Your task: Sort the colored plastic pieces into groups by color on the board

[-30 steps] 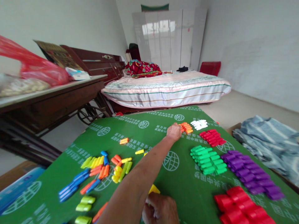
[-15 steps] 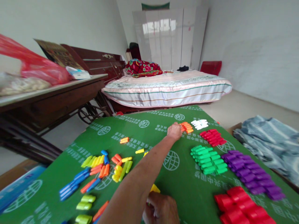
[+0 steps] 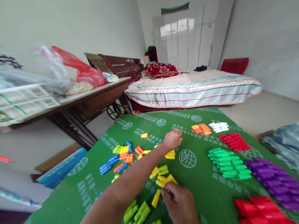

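Observation:
My left hand [image 3: 173, 139] hovers over the middle of the green mat [image 3: 198, 186]. Its fingers are curled and I see nothing in them. It is just above a small heap of yellow caps [image 3: 170, 154] and a short way left of the orange pile [image 3: 201, 128]. My right hand [image 3: 179, 202] is at the near edge, pinched on a yellow piece [image 3: 168, 179] among other yellow and lime pieces [image 3: 137, 213]. Sorted piles lie on the right: white [image 3: 219, 126], small red [image 3: 234, 142], green [image 3: 227, 160], purple [image 3: 271, 172], large red [image 3: 259, 211]. Mixed loose pieces [image 3: 123, 155] lie to the left.
A dark wooden table [image 3: 93, 99] with plastic bags and trays stands to the left. Behind the mat is a bed [image 3: 193, 90], with a white wardrobe [image 3: 187, 37] beyond it. A blue box [image 3: 60, 168] lies on the floor at the left. Denim cloth [image 3: 285, 140] sits at the right.
My left hand has drawn back from the orange pile toward the mat's middle. The view has swung left. My right hand stays closed on the yellow piece.

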### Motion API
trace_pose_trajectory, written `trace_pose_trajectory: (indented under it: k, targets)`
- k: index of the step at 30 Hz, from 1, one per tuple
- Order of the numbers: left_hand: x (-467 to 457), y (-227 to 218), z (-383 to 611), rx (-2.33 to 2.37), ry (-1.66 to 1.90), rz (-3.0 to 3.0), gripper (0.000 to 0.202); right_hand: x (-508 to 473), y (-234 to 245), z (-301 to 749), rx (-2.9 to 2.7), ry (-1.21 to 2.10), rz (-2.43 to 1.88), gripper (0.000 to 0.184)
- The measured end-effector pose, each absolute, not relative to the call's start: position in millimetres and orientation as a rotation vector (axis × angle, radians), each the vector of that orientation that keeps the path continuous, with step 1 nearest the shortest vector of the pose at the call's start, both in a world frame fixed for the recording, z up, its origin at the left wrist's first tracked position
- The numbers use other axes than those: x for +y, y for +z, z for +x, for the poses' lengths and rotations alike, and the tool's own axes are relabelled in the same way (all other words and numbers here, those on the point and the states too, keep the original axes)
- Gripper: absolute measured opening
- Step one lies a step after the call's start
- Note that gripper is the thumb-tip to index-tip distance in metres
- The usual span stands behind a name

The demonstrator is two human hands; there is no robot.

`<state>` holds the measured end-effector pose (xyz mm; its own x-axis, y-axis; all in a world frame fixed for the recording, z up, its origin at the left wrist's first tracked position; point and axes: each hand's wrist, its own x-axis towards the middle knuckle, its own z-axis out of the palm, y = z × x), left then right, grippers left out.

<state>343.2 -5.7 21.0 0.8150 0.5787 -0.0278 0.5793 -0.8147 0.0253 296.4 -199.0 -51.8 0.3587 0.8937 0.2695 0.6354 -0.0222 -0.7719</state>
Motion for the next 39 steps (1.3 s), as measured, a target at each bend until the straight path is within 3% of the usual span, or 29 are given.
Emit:
trace_pose_trajectory:
  k: [10, 21, 28, 39]
  targets:
    - [18, 61, 199, 1.578, -0.390, 2.737, 0.028, -203, -50, 300, -1.410, 0.374, -1.708, 0.029]
    - [19, 47, 195, 1.907, -0.504, 2.450, 0.033, -203, -51, 302, -1.399, 0.427, -1.714, 0.029]
    - [23, 55, 214, 1.785, -0.442, 2.578, 0.033, -199, -47, 300, -1.375, 0.434, -1.746, 0.024]
    - [-21, 45, 359, 0.994, -0.203, 2.925, 0.032, -196, -42, 295, -1.318, 0.409, -1.781, 0.019]
